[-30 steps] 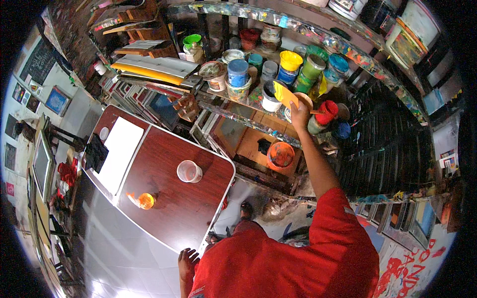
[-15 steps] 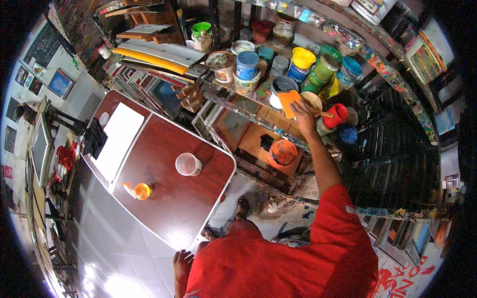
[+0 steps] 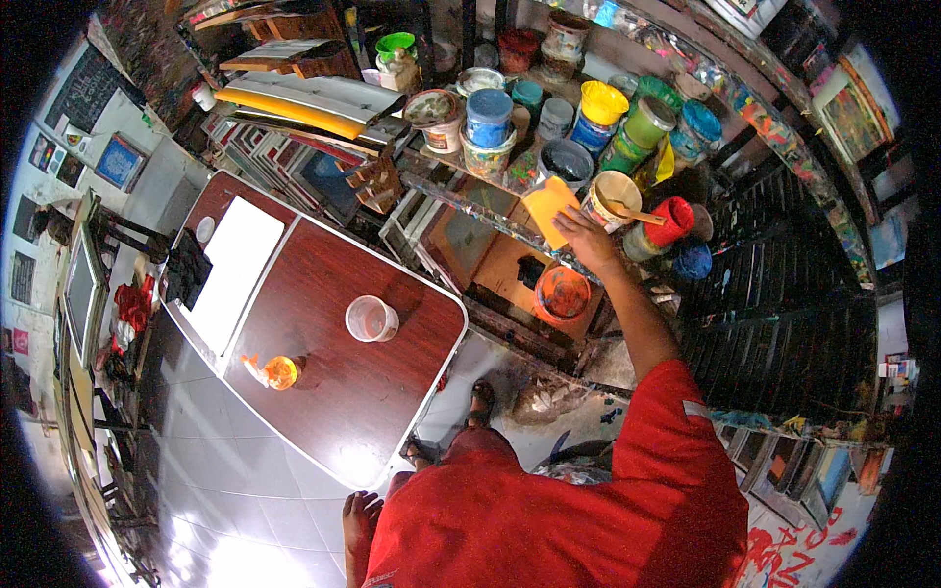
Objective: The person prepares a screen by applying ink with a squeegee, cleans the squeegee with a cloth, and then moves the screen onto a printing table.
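Observation:
My right hand (image 3: pixel 586 235) grips a flat yellow-orange scraper (image 3: pixel 549 208) over the front edge of the paint shelf. Just right of it is a cream pot (image 3: pixel 598 196) with a stick (image 3: pixel 639 215) lying across its mouth; behind the scraper sits a pot of dark grey paint (image 3: pixel 565 160). A red container (image 3: pixel 669 222) stands to the right, and an orange bucket (image 3: pixel 562 292) lies below. My left hand (image 3: pixel 361 519) hangs beside the table's near corner, empty, fingers loosely apart.
The brown folding table (image 3: pixel 323 392) carries a white sheet (image 3: pixel 228 269), a translucent cup (image 3: pixel 371 318), a small orange-smeared pot (image 3: pixel 281 371) and black cloth (image 3: pixel 186 269). Many paint pots (image 3: pixel 488 118) crowd the shelf. Screen frames (image 3: pixel 83 289) lean at left; dark slatted racks (image 3: pixel 774 304) stand right.
My right hand and the scraper have shifted down and left from over the cream pot, uncovering more of it and its stick. The left hand stays low beside the table.

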A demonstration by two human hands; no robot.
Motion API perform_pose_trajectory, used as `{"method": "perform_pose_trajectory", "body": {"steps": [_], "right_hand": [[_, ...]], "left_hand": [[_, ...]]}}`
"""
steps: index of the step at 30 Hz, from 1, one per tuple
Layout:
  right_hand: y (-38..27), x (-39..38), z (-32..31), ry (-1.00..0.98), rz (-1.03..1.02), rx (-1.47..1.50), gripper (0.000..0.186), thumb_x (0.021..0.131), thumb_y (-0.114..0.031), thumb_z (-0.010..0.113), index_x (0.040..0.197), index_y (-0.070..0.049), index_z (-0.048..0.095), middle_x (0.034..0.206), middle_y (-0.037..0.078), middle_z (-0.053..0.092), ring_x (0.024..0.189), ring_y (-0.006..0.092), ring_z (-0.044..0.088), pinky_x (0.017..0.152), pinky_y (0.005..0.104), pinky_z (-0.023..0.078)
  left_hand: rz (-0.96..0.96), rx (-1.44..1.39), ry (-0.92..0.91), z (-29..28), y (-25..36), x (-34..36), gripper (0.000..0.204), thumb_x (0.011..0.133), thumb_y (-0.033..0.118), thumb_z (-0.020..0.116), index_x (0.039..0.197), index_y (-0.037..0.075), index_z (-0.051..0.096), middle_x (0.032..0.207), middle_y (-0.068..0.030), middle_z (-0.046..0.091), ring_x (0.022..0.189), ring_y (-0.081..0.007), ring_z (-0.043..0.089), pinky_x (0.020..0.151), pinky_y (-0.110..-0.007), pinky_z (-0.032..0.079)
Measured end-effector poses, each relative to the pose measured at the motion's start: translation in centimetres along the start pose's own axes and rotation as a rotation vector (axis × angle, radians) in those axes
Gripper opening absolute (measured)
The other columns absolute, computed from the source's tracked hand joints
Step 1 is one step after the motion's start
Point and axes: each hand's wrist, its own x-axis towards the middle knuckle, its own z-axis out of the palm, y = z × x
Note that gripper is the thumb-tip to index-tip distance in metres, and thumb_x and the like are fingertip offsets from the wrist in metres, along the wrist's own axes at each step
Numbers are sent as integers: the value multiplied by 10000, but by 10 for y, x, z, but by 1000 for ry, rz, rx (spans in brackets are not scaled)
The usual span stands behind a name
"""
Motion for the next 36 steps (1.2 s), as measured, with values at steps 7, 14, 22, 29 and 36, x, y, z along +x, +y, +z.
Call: {"method": "perform_pose_trajectory", "body": {"steps": [7,14,22,29,36], "right_hand": [[-36,18,7,160,220,345,341,756,-61,541,1096,-43,561,1168,100,547,1120,234,485,974,349,357],[3,24,35,853,1113,1510,300,860,-137,549,1135,-26,502,1088,90,576,989,224,567,829,341,449],[25,28,23,950,1260,1904,332,835,-72,583,1150,-123,491,1128,35,539,1057,232,519,899,481,423],[15,39,56,996,1486,1701,339,812,-57,608,1129,-67,486,1075,64,563,951,235,572,768,439,490],[1,22,106,821,1545,1396,289,780,-46,631,1050,-23,529,970,89,599,842,221,602,693,380,507]], "left_hand": [[79,10,-94,2,3,-4,347,915,283,421,1120,4,421,1060,-187,541,899,-298,573,751,-397,489],[86,85,-53,11,11,-3,357,910,281,428,1131,1,423,1046,-191,540,924,-299,570,753,-400,494],[69,66,-22,5,3,-4,346,907,264,417,1127,-2,421,1055,-197,535,923,-302,568,764,-400,489],[68,47,-25,1,-4,-9,368,910,297,422,1120,-5,419,1066,-201,534,923,-304,568,763,-404,487],[58,98,-36,2,-1,-5,376,915,307,419,1127,-3,419,1052,-197,540,915,-292,572,761,-385,484]]}}
